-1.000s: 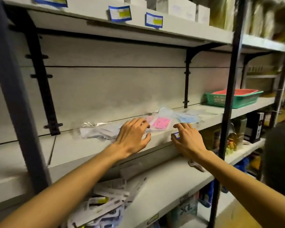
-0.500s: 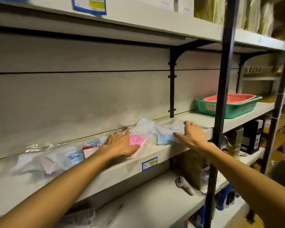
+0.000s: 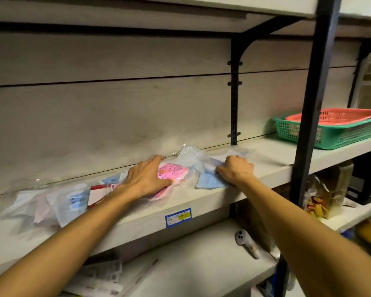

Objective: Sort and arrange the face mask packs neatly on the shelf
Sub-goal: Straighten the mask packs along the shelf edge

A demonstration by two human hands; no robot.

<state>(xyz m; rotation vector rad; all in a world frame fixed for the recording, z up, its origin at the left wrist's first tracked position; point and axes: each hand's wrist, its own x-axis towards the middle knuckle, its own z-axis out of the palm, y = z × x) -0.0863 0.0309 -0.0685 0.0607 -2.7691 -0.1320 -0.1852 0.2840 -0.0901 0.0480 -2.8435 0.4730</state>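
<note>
Far-left clear packs (image 3: 51,202) on the shelf (image 3: 272,168) are blurred — contents unreadable. Left hand (image 3: 146,179) lies flat, fingers straight, pressing the pink mask pack (image 3: 173,171), covering its near half. Right hand (image 3: 236,170) has fingers curled onto the blue mask pack (image 3: 208,181) at the shelf's front edge — fingertips hidden.

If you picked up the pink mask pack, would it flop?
Probably: the pink pack is a thin clear bag holding a soft mask, so it should bend and weigh little. Its glossy plastic may slip under the left hand.
</note>
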